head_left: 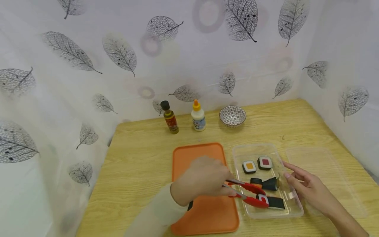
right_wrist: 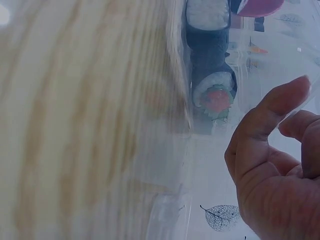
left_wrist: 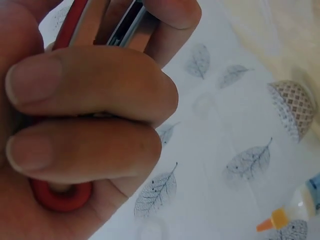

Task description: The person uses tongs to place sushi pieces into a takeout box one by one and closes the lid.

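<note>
Tongs [head_left: 256, 202] held by the left hand [head_left: 202, 179] point rightward across an orange tray [head_left: 207, 217] in the head view, red tips straddling the white-and-red end of a dark-wrapped sushi roll [head_left: 276, 203] in a clear container [head_left: 247, 156]. Contact is unclear; the roll's long axis extends rightward, away from the tongs. The right hand [head_left: 312, 187], nearer the roll, holds the container's right side. Left wrist view: the grip curls around the handles [left_wrist: 129, 22]. Right wrist view: thumb and finger pinch a clear edge beside sushi pieces [right_wrist: 216, 97].
</note>
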